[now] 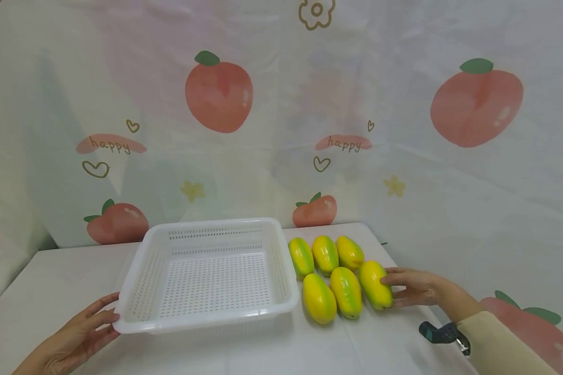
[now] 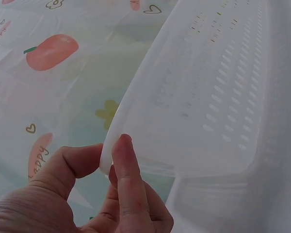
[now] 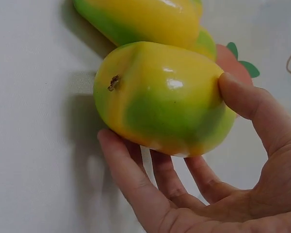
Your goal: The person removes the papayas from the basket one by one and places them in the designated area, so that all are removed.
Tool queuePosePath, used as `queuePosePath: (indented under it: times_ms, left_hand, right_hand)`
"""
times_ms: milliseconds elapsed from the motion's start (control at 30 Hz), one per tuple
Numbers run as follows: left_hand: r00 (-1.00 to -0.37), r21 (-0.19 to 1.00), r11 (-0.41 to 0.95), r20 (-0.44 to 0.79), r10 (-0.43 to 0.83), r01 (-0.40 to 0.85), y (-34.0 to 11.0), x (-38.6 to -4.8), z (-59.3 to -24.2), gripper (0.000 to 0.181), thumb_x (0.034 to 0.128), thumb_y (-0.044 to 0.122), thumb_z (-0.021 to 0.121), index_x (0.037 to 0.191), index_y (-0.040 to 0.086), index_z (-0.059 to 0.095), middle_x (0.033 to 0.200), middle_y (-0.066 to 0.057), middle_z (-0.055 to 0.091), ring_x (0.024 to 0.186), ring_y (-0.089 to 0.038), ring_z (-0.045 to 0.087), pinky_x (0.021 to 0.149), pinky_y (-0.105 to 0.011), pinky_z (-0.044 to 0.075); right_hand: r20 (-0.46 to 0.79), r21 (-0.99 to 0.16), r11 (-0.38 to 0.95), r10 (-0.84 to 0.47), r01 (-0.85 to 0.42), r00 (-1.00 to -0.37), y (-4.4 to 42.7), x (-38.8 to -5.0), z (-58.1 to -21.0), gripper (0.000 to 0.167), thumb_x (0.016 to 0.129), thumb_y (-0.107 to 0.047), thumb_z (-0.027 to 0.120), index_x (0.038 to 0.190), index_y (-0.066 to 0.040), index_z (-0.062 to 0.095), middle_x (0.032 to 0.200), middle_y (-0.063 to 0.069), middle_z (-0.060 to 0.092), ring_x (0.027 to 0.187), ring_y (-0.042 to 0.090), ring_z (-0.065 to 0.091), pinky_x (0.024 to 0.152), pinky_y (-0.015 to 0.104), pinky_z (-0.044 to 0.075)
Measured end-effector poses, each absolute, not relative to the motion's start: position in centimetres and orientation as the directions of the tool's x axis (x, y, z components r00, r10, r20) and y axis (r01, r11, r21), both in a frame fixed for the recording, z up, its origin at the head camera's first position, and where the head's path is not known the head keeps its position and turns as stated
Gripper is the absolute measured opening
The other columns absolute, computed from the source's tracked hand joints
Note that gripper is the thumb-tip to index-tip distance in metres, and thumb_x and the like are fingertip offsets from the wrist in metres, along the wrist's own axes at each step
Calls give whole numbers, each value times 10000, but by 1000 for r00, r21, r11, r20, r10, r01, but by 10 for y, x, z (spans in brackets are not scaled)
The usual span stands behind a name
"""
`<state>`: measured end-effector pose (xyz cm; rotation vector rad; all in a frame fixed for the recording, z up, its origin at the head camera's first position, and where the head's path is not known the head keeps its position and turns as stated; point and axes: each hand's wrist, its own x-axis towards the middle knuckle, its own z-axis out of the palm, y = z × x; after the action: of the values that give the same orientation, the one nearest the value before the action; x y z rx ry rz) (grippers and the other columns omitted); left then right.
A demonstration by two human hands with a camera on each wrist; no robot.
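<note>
A white plastic basket [image 1: 211, 316] with perforated walls and floor is on the table, left of the middle in the head view. My left hand [image 1: 82, 333] pinches its near left corner; in the left wrist view the rim [image 2: 117, 124] lies between thumb and fingers. At the right, my right hand [image 1: 415, 286] holds a yellow-green mango [image 1: 374, 284], the rightmost of a group. The right wrist view has the thumb on one side of this mango [image 3: 160, 97] and the other fingers along its lower side. Several more mangoes [image 1: 320, 299] lie between it and the basket.
The table [image 1: 244, 354] has a white cover, and its right edge runs close to my right hand. Behind it hangs a cloth [image 1: 258, 177] printed with peaches and hearts. A dark device [image 1: 438, 333] is at my right wrist.
</note>
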<state>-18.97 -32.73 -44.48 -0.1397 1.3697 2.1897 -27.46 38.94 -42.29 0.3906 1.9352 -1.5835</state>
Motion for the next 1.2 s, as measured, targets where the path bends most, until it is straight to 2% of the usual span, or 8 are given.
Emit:
queuePosePath:
  times_ms: [200, 467, 800, 1200]
  left_hand:
    - [-844, 803, -328, -360, 397, -497, -327, -189, -445, 358, 1024, 93, 471, 1015, 378, 687, 1089, 56, 623, 1015, -173, 640, 987, -369, 521]
    - [-852, 808, -318, -385, 354, -497, -326, -188, -444, 350, 1015, 93, 492, 991, 385, 684, 1076, 59, 626, 1004, -182, 646, 978, -382, 527]
    - [-856, 814, -310, -385, 344, -491, -327, -188, -444, 349, 1010, 88, 502, 988, 388, 680, 1069, 62, 634, 998, -179, 648, 969, -377, 535]
    - [-855, 814, -324, -359, 373, -483, -326, -188, -441, 372, 1025, 85, 463, 1004, 382, 685, 1080, 60, 624, 1000, -167, 644, 969, -354, 534]
  right_hand:
    - [-616, -784, 238, -190, 573, -764, 386, -272, -425, 799, 978, -188, 561, 1530, 54, 36, 1485, 350, 205, 1144, 396, 566, 991, 502, 513]
    - [-607, -793, 230, -212, 564, -766, 386, -271, -430, 759, 985, -182, 543, 1528, 46, 65, 1448, 323, 286, 1125, 375, 579, 985, 511, 515]
    - [-614, -789, 184, -185, 586, -768, 382, -270, -430, 736, 997, -159, 535, 1533, 40, 72, 1466, 322, 269, 1141, 382, 558, 991, 529, 505]
    - [-632, -763, 285, -139, 580, -762, 385, -273, -428, 773, 990, -229, 559, 1523, 61, 80, 1439, 333, 324, 1151, 369, 565, 964, 480, 541]
